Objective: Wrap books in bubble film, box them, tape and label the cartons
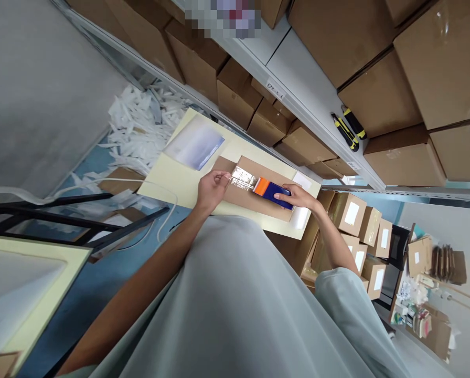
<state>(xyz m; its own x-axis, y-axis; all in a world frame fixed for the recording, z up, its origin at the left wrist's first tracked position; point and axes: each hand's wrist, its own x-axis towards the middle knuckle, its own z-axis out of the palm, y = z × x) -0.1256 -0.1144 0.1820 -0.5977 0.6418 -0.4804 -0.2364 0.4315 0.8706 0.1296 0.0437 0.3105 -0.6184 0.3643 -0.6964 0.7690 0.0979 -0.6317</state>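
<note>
A flat brown cardboard box (241,197) lies on the pale yellow tabletop (159,181) in front of me. My right hand (301,197) is wrapped round a blue and orange tape dispenser (275,195), which rests over the box's middle. From its orange end a strip of clear, shiny packing tape (243,178) runs left across the cardboard. At the left edge of the box, my left hand (212,190) has its thumb and fingers pinched on the tape's end. The fingertips partly hide that end.
A white and blue printed sheet (195,143) lies on the tabletop's left part. Shelves of brown boxes (241,94) run behind, with two yellow and black utility knives (349,128) on one shelf. White paper scraps (135,128) heap at left; labelled cartons (349,212) stack at right.
</note>
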